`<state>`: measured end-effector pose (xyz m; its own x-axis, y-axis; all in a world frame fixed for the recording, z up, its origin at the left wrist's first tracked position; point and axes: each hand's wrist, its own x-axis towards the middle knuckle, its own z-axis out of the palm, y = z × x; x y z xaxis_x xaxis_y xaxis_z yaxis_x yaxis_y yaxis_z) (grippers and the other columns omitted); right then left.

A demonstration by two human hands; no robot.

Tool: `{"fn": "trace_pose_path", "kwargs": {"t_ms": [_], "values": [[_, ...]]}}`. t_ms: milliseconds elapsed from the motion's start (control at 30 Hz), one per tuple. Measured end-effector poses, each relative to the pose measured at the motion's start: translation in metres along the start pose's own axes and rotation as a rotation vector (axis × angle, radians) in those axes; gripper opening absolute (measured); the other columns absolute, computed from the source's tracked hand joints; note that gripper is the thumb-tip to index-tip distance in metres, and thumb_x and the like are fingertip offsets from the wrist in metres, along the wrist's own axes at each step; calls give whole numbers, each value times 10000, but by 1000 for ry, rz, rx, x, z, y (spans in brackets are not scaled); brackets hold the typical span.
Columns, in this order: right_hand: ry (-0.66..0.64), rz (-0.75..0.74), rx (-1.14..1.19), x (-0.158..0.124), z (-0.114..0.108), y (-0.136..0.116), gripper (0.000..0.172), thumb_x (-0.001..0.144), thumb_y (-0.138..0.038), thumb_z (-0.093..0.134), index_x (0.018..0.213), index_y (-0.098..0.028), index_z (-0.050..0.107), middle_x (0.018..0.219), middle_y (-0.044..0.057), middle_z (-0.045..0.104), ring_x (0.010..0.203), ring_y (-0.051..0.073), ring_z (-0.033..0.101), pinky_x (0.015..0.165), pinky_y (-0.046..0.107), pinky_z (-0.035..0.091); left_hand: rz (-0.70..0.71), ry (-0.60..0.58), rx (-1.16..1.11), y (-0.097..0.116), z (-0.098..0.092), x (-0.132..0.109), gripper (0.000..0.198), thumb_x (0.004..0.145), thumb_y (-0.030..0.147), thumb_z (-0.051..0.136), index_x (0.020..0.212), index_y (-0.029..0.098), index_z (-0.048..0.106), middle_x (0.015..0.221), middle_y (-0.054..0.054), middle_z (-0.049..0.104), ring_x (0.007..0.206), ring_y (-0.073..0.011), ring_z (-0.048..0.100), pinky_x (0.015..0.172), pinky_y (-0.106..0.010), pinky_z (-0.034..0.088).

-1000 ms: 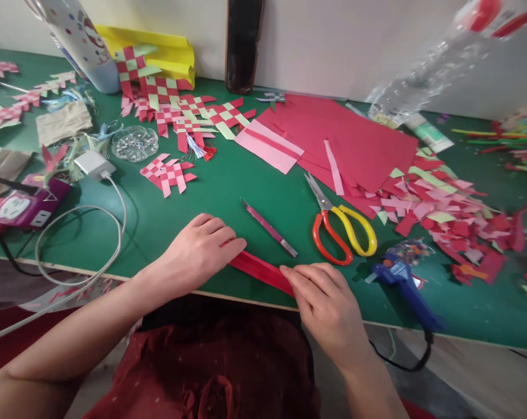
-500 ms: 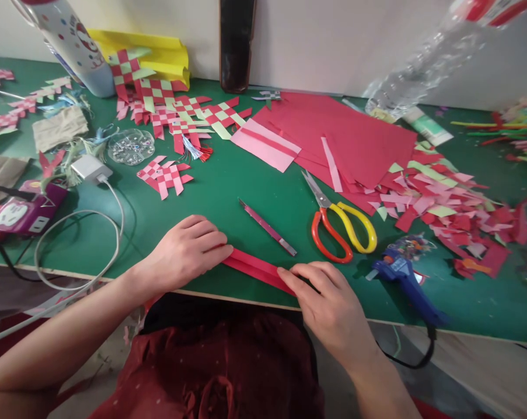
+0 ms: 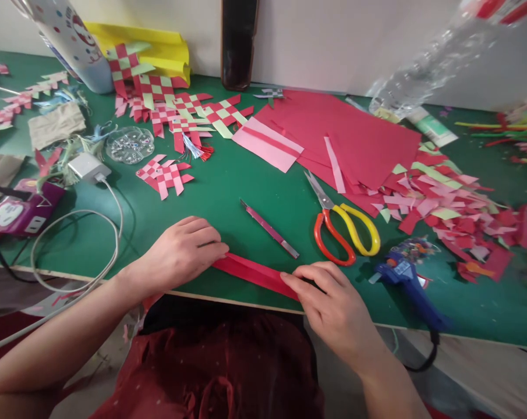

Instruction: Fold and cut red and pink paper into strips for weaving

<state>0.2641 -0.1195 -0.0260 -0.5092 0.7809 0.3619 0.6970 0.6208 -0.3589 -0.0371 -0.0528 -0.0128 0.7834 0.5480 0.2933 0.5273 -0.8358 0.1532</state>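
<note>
A folded red paper strip (image 3: pixel 257 277) lies slantwise near the front edge of the green table, between my two hands. My left hand (image 3: pixel 187 251) is closed on its left end, fingers pressed together over the paper. At the other end, the thumb and fingers of my right hand (image 3: pixel 328 294) pinch the strip. Just beyond the strip lies a pink craft knife (image 3: pixel 269 228). To its right rest scissors (image 3: pixel 344 224) with one orange and one yellow handle, blades slightly apart.
Woven paper fish (image 3: pixel 165 176) lie at the back left, near a white charger (image 3: pixel 89 167) with a looped cable. Red paper sheets (image 3: pixel 354 137) and a heap of paper scraps (image 3: pixel 459 203) fill the back right. A blue glue gun (image 3: pixel 414 291) sits by the right front edge.
My left hand has shifted slightly left along the strip, and a bit more of the red paper shows. The right hand keeps its pinch. The whole view has tilted a little.
</note>
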Motion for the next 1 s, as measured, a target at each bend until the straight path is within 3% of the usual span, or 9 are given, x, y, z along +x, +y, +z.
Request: {"fn": "trace_pose_path", "kwargs": {"t_ms": [200, 600, 1000], "values": [[4, 17, 31, 4, 0, 1, 276, 909, -81, 549, 1101, -191, 713, 887, 45, 685, 814, 153, 568, 760, 304, 501, -28, -49, -61, 0, -2, 4, 234, 975, 171, 432, 941, 192, 662, 773, -28, 646, 725, -159, 575, 724, -310, 446], [-6, -51, -50, 0, 2, 0, 298, 904, -19, 518, 1085, -153, 712, 885, 72, 650, 841, 172, 531, 773, 337, 496, 95, -2, -75, -2, -3, -7, 175, 946, 123, 488, 1042, 171, 626, 953, -59, 699, 869, -191, 601, 874, -372, 452], [-38, -54, -81, -3, 0, 0, 343, 913, -25, 480, 1131, -169, 703, 921, 75, 647, 854, 175, 527, 793, 339, 498, 70, 24, -81, -2, 1, -11, 212, 945, 117, 483, 1062, 174, 650, 985, -65, 711, 918, -191, 633, 910, -381, 474]]}}
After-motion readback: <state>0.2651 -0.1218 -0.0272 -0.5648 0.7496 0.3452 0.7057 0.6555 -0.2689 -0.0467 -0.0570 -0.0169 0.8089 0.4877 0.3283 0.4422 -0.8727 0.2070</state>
